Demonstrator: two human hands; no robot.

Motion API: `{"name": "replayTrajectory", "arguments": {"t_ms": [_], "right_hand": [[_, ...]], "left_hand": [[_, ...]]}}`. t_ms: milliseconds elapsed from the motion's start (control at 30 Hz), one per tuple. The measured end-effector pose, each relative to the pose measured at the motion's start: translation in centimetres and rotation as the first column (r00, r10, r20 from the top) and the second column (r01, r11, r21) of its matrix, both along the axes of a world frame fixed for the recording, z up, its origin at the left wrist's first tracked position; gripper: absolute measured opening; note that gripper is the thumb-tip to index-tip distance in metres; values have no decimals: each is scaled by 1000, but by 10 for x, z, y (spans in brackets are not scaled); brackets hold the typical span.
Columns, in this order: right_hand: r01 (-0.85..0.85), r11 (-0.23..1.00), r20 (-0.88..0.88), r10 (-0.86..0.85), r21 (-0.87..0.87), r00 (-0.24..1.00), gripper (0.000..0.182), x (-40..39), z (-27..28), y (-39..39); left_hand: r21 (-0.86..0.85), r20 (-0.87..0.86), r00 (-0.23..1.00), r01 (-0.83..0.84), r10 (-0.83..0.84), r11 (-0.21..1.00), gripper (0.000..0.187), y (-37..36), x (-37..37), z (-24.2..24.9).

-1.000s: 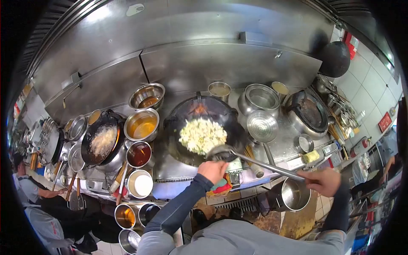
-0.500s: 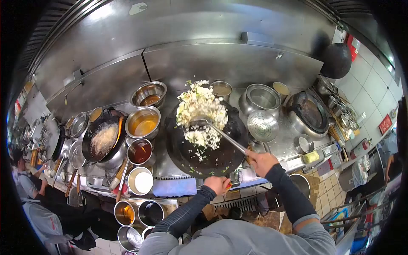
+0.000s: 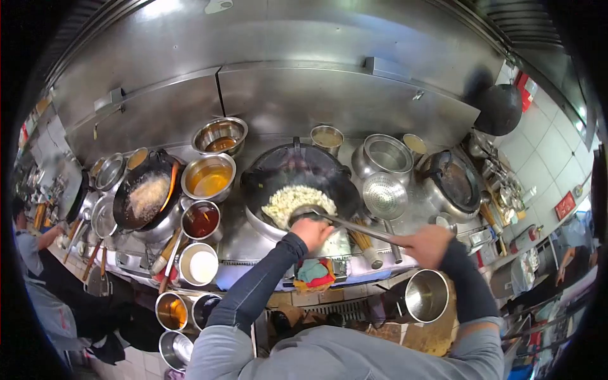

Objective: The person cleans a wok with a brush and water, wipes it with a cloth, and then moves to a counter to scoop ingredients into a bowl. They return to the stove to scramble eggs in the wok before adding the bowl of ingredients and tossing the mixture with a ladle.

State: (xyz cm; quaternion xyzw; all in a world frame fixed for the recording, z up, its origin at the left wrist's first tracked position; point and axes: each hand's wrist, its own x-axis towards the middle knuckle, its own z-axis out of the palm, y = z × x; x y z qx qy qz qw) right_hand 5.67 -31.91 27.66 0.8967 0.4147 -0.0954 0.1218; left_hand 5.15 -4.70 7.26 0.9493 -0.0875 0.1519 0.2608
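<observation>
My left hand (image 3: 309, 234) is closed at the near rim of a black wok (image 3: 342, 187), its fingers partly hidden. The wok holds pale, chopped food with fried-rice-like grains (image 3: 297, 201). My right hand (image 3: 429, 244) wraps the end of a long-handled metal ladle (image 3: 361, 228). The ladle's bowl rests in the near side of the wok, against the food and close to my left hand. Below my left hand, a red, yellow and green cloth (image 3: 315, 272) lies at the stove's front edge.
Left of the wok stand bowls of yellow liquid (image 3: 211, 180) and dark red sauce (image 3: 201, 220), plus a second wok (image 3: 145, 196) with bubbling contents. On the right are a perforated strainer (image 3: 385, 196) and steel pot (image 3: 383, 155). Another person (image 3: 47, 278) stands at far left.
The food that was tossed in the air has dropped into the wok. My left hand has moved up and left; my right hand has moved right, with the ladle lower. The cloth is now uncovered.
</observation>
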Motion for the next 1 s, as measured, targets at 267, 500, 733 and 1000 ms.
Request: {"name": "replayTrajectory", "arguments": {"t_ms": [267,500,733,1000], "right_hand": [[107,933,62,-136,345,989,40,23,-115,47],[326,794,-249,-225,514,942,51,-26,-54,15],[652,334,-704,49,681,709,60,-10,3,-8],[933,329,-427,829,-149,-361,34,72,-265,44]], "left_hand": [[-16,-5,1000,22,-22,1000,32,-37,-49,-98],[25,-31,986,-160,161,987,33,21,20,-89],[18,91,896,-438,435,899,28,12,16,-112],[27,48,877,-480,479,877,26,5,10,-100]]}}
